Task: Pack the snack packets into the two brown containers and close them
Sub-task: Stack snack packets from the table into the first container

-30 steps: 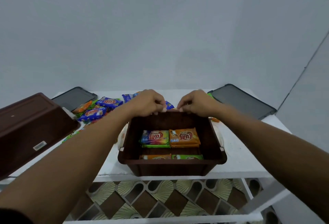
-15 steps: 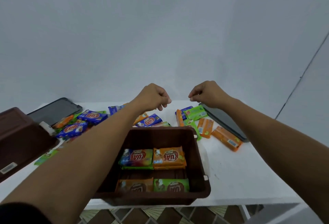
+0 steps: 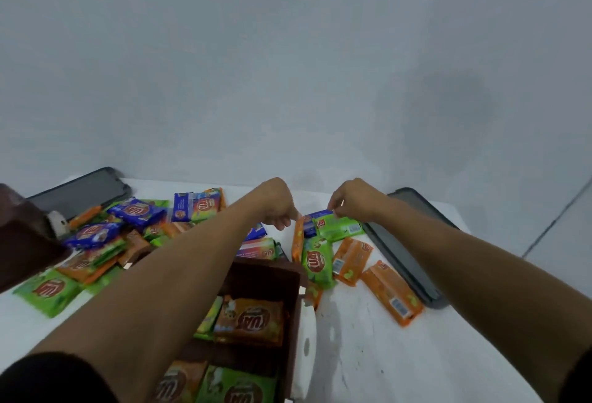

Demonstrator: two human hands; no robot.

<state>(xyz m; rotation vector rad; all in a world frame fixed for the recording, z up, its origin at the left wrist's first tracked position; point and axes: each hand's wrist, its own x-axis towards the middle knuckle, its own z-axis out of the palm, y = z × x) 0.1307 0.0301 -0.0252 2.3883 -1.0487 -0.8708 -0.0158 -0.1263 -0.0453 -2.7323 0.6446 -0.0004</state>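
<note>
The right hand (image 3: 355,204) pinches a green packet (image 3: 339,226), the left hand (image 3: 275,207) has an unclear grip; the open container (image 3: 266,277) holds few, with many loose packets (image 3: 390,293) left.

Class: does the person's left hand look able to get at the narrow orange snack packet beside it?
Probably yes: the left hand hovers right beside the narrow orange snack packet, with nothing between them.

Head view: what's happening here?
A person is packing snack packets. The right hand pinches a green packet in the far pile; the left hand is curled beside an orange packet, grip unclear. The open brown container holds a few packets; many lie loose on the table.
</note>
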